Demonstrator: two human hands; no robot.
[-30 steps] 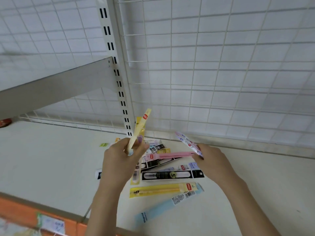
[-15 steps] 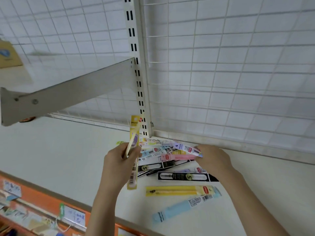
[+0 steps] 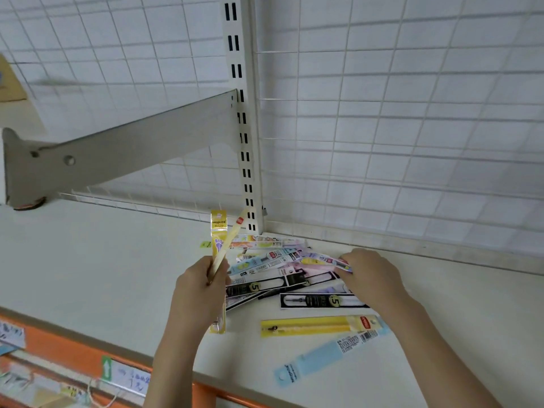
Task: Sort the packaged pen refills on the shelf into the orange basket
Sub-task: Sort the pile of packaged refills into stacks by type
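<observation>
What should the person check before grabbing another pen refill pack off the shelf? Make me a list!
1. Left hand has a firm grip on the yellow refill packs: ok, fingers curl round them and they stand upright.
2. Right hand has hold of a pack: ok, it pinches the purple-edged refill pack at the top of the pile.
3. Other packs are free to take: ok, the yellow pack and the light blue pack lie apart near the front of the shelf.
4. Orange basket is within reach: cannot tell, it is not in view.
5. Nothing is about to slide off: ok, the light blue pack lies fully on the shelf.
</observation>
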